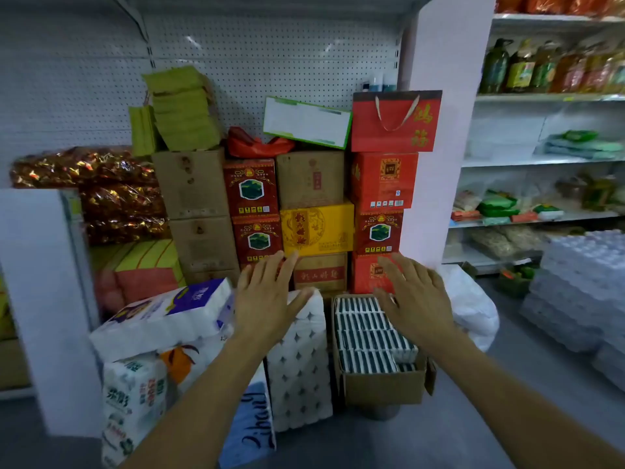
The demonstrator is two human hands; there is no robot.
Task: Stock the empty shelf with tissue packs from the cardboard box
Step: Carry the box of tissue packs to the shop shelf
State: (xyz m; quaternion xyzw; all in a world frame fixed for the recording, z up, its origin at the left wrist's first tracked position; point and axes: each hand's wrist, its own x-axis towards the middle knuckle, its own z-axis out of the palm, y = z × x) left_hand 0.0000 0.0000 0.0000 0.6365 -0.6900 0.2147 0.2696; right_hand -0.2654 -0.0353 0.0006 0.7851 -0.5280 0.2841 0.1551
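Pegboard [270,45] backs stacked cartons [314,228]. Both hands, left [267,299] and right [416,306], spread wide and empty above the box [382,384] of tissue packs [368,336], toilet rolls [299,363] crowding its left side.

My two hands, left [267,299] and right [417,304], reach out over one open cardboard box [382,384] holding four visible rows of tissue packs [370,336]. Behind stand one yellow carton [316,228], one red gift bag [395,121] and three red cartons with green emblems [252,189].
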